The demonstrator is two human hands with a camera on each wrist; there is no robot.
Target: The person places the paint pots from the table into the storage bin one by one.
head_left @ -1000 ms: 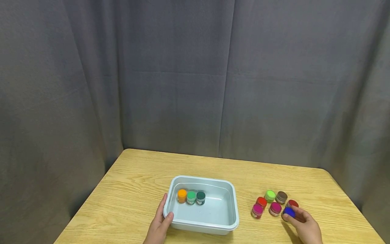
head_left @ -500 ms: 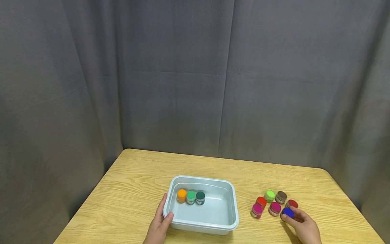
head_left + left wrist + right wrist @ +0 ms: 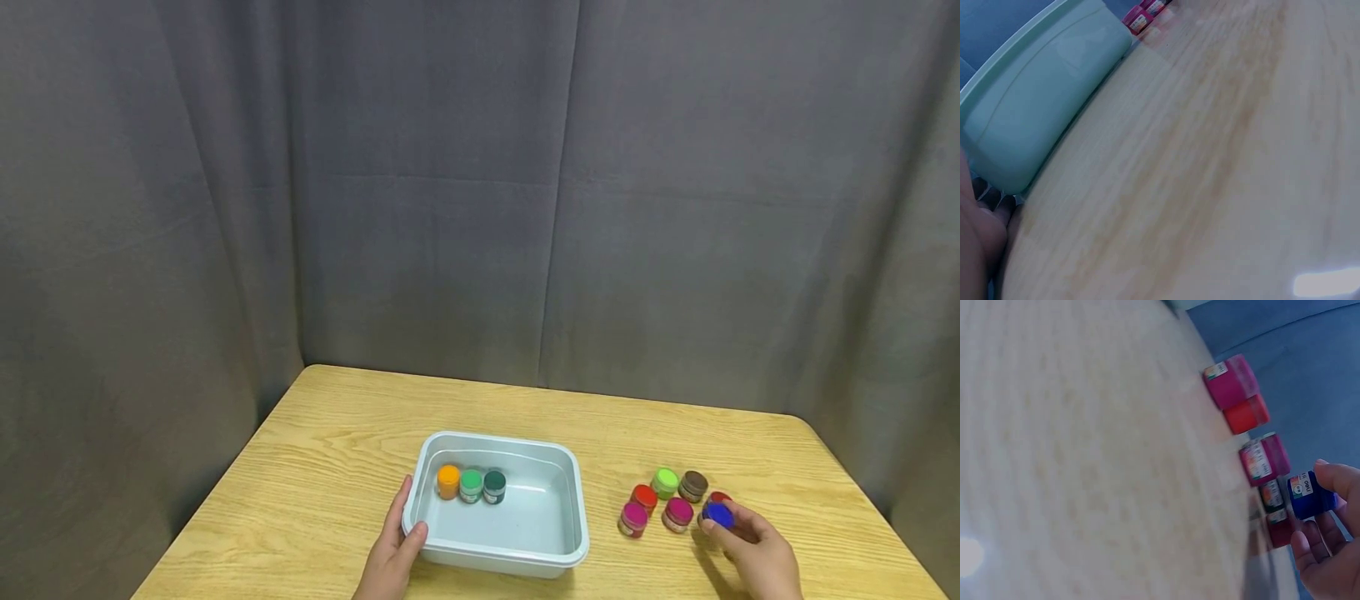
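Note:
My right hand [image 3: 761, 554] pinches a small blue paint jar [image 3: 718, 515] between thumb and fingers. In the right wrist view the blue jar [image 3: 1310, 497] is raised off the table, beside a dark red jar [image 3: 1280, 530]. My left hand [image 3: 390, 546] grips the left front corner of a pale blue-grey plastic basin [image 3: 517, 557], thumb over the rim. Inside, along the back left, stand an orange jar [image 3: 447, 482], a green jar [image 3: 471, 487] and a dark green jar [image 3: 494, 487]. Left wrist view: the basin's outer wall [image 3: 1047, 106] rises beside my hand.
Left of my right hand stand two magenta jars, one nearer [image 3: 633, 519] and one further right [image 3: 678, 515], plus a red jar [image 3: 644, 497], a lime jar [image 3: 665, 482] and a brown jar [image 3: 693, 486]. Grey curtains [image 3: 435, 200] surround the wooden table [image 3: 360, 433].
The blue jar in my right hand has come up and slightly to the right, now overlapping the dark red jar in the head view. My left hand and the basin have stayed put.

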